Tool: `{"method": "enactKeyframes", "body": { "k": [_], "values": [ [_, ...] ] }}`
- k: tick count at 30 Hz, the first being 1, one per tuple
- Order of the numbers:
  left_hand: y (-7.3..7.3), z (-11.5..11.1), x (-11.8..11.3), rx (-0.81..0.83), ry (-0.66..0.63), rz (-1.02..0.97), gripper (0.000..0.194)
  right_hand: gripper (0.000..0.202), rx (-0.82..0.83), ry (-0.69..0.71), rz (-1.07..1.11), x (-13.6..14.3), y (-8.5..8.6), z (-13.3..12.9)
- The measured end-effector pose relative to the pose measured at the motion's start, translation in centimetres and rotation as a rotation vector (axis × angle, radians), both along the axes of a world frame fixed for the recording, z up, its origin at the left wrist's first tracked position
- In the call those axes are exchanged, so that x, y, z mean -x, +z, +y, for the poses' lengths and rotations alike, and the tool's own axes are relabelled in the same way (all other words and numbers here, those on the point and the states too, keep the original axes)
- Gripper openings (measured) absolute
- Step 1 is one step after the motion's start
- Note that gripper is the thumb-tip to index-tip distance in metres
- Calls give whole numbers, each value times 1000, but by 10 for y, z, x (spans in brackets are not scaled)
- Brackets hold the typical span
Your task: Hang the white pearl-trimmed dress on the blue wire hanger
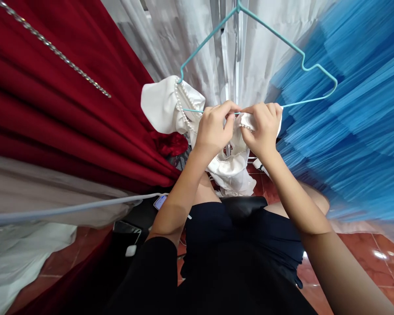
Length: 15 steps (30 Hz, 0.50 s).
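Both hands are busy at the lower bar of the teal wire hanger (239, 6), and here's the picture: the left hand (215, 127) curls in, thumb and forefinger drawn together around the bar near its middle. Whether any cloth is caught there as well, you can't tell from here. Right alongside, fingertips almost meeting, the right hand (262, 127) pinches the white satin garment (228, 166), fingers over the top, thumb underneath, a short run of pearl trim (246, 127) peeping out between them.

And look at the lie of it! The hanger's long lower bar runs across the body, left to right, just beyond the wearer's knees. Its left shoulder end disappears into the garment's pearl-edged opening; its right end stands bare, up and outward of the right hand, which is clearly the nearer of the two. The satin's free side is bunched in that right hand, inboard of the bare end, the rest drooping below between the forearms.

Red drapery (68, 100) flanks the scene on the left, blue tulle (348, 109) on the right, with the tiled floor (374, 258) below.
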<state>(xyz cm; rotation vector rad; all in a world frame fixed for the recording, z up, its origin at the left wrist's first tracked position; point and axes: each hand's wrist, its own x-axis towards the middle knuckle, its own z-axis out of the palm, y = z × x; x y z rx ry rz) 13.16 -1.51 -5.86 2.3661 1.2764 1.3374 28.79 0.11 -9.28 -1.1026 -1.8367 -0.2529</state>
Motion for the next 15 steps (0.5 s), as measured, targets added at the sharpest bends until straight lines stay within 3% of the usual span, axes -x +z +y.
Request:
{"method": "enactKeyframes", "body": {
  "k": [4, 6, 11, 13, 15],
  "values": [
    [11, 1, 3, 38, -59, -49, 28, 27, 92, 100, -91, -11, 20, -14],
    [15, 1, 3, 35, -59, -55, 29, 32, 59, 121, -76, -24, 31, -16],
    [13, 2, 2, 28, -21, -56, 30, 13, -205, -219, 200, -96, 43, 5],
    [11, 1, 1, 23, -13, -64, 31, 6, -127, -302, 233, -134, 46, 19],
    [11, -1, 0, 24, -11, -76, 31, 14, -31, -384, 249, -164, 51, 31]
  ]
}}
